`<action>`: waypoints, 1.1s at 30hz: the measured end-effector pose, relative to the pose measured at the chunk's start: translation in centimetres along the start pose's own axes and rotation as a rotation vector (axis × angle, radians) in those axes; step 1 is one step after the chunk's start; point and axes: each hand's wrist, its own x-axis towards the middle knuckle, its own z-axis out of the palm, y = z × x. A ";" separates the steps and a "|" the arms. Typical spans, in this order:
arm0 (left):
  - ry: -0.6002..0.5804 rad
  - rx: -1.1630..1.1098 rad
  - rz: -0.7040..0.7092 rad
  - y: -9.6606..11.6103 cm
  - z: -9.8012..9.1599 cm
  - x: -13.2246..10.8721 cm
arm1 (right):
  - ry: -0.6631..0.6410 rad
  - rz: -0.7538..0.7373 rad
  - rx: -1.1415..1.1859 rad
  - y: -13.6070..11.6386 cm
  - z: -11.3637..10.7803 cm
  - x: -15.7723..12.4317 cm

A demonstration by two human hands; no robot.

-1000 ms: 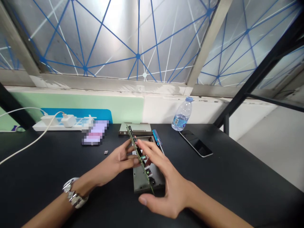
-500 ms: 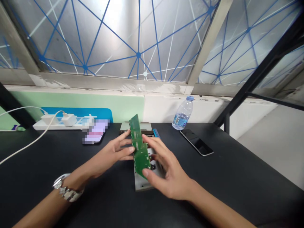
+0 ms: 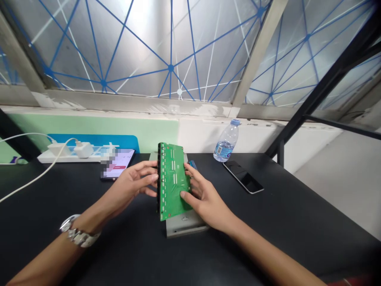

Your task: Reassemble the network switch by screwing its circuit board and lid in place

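Observation:
A green circuit board is held up above a grey metal case on the black table. Its flat soldered side faces me. My left hand, with a watch on the wrist, grips the board's left edge with curled fingers. My right hand holds the right edge, thumb on the board's face and fingers behind it. A blue-handled screwdriver lies just behind my right hand, mostly hidden.
A water bottle stands at the back by the wall, with a dark phone lying in front of it. Another phone with a lit screen lies at the left. A power strip with white chargers and cables sits at the back left.
The board went from edge-on over the case to lifted and turned, so its green flat side now faces me. Both hands rose with it.

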 end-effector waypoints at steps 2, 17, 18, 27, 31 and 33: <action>-0.029 -0.023 -0.004 -0.3 0.5 0.0 | -0.031 0.026 0.023 -0.2 0.2 -0.2; -0.121 -0.203 -0.048 -2.7 3.6 -1.5 | -0.249 -0.073 0.213 -0.9 1.7 -1.5; -0.124 -0.191 -0.052 -2.7 3.6 -1.5 | -0.264 -0.059 0.236 -0.9 1.6 -1.4; -0.209 -0.064 -0.067 -0.8 2.1 -1.3 | -0.382 0.012 0.287 -3.1 0.1 -0.7; -0.164 0.002 -0.098 0.1 0.7 -1.0 | -0.287 0.060 0.240 -3.2 -1.3 -0.2; -0.114 0.049 -0.097 0.5 0.3 -0.9 | -0.213 0.118 0.176 -2.9 -2.1 0.1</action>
